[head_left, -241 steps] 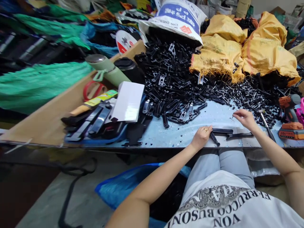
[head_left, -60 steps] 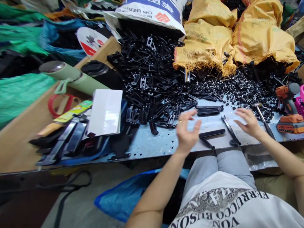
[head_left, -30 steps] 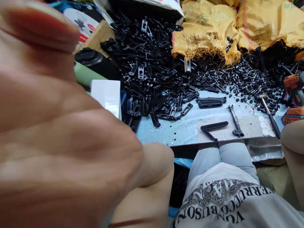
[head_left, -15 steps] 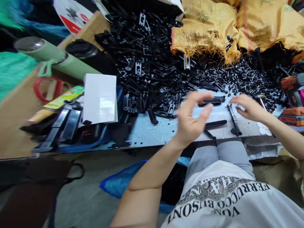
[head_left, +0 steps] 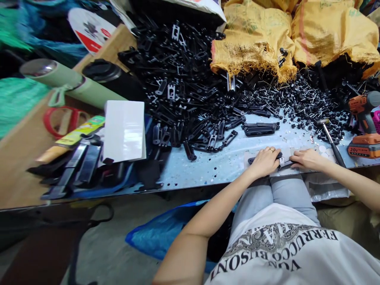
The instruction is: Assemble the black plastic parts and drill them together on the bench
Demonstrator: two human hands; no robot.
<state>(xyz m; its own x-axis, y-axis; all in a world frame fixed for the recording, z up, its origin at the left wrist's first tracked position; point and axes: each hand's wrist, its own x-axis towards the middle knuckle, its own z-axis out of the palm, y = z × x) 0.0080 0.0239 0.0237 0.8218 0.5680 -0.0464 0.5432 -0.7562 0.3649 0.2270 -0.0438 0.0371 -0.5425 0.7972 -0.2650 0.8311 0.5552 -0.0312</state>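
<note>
Blk bars (head_left: 286,164), 2, w/ 2 hands (head_left: 266,162) on

the left hand (head_left: 265,161) covers most of a black bar (head_left: 251,160), so i can't see what its fingers grip. the right hand (head_left: 307,159) hides one end of a strip (head_left: 285,163). farther back, the pins (head_left: 303,97) are too small to tell apart. the white sack (head_left: 208,7) is cut off up top, the pink thing (head_left: 377,119) at the right.

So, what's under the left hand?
Black ends poke out on both sides of the left hand, with the bench below. The hand covers what lies between, so I can't tell whether they join.
</note>
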